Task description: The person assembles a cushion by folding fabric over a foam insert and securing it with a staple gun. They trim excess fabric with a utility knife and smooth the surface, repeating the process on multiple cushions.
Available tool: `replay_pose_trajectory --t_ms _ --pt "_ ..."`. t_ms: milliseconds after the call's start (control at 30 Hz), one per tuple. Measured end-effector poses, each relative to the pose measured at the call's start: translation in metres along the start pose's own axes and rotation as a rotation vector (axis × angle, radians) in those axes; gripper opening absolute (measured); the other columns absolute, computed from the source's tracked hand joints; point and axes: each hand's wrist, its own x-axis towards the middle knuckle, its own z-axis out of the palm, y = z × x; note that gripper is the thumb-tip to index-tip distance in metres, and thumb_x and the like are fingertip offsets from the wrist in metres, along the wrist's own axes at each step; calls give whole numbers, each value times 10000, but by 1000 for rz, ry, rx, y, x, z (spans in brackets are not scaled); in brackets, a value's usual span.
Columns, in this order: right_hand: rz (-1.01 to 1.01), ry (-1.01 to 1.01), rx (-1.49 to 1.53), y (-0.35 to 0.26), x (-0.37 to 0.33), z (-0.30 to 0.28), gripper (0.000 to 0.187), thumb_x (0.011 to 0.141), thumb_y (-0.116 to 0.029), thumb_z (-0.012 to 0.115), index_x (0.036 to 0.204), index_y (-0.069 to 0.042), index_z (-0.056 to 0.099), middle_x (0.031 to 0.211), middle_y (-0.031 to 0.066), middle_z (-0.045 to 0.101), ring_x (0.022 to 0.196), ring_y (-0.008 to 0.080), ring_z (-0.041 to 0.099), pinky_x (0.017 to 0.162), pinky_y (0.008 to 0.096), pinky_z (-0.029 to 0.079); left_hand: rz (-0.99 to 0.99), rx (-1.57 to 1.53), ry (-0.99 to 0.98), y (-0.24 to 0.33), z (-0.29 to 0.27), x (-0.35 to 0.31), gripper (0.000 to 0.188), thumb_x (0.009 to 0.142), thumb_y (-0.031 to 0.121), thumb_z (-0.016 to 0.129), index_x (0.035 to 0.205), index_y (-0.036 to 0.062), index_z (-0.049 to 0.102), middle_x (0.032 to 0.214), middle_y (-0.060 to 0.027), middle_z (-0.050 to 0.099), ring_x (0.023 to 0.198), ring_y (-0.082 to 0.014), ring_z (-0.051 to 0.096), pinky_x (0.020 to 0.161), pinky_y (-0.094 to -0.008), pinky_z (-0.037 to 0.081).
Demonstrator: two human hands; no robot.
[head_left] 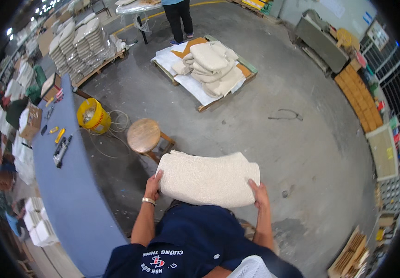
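Note:
A cream, rough-textured upholstered cushion is held level in front of my waist. The fingers of my left hand close around its left edge, with the thumb on top. At the opposite end, my right hand grips the right edge, its thumb also lying on the upper face. Most of the fingers are hidden under the cushion. Just beyond its far left corner stands a round wooden stool. Farther ahead, similar cream pieces lie heaped on a low pallet.
Along my left runs a blue-grey covered table carrying a pneumatic staple gun and yellow cutters. A yellow bucket and a loose hose sit beside it. Wrapped cushion stacks stand far left. Someone's legs show beyond the pallet.

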Motion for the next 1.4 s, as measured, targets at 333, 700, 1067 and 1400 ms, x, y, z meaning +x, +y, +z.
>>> replay_pose_trajectory --t_ms 333,700,1067,1400 --pt "66 102 166 -4 87 -29 600 994 -223 674 1491 24 448 1369 156 626 1197 287 651 956 424 566 -19 -60 -144 72 125 155 712 908 365 807 1378 -104 550 1210 -173 706 988 -226 706 863 -342 556" --pt "1 163 384 -155 224 88 613 985 -150 659 1519 4 402 1441 160 566 1285 338 595 1042 486 536 54 -253 -79 221 213 281 644 953 409 733 1424 15 541 1247 -107 679 1075 -214 668 842 -373 560" --pt "-251 126 609 -288 442 166 610 954 -106 699 1503 -53 437 1451 122 572 1324 310 576 1066 499 532 -56 407 206 142 171 402 411 977 363 656 1096 -19 749 906 -139 732 781 -223 688 674 -367 539" --pt "-252 -64 557 -405 753 283 595 959 -96 713 1483 -31 440 1461 136 533 1286 298 574 1067 494 512 -368 440 550 103 163 391 498 922 429 653 1219 37 733 1182 -272 705 1158 -441 641 1023 -469 491"
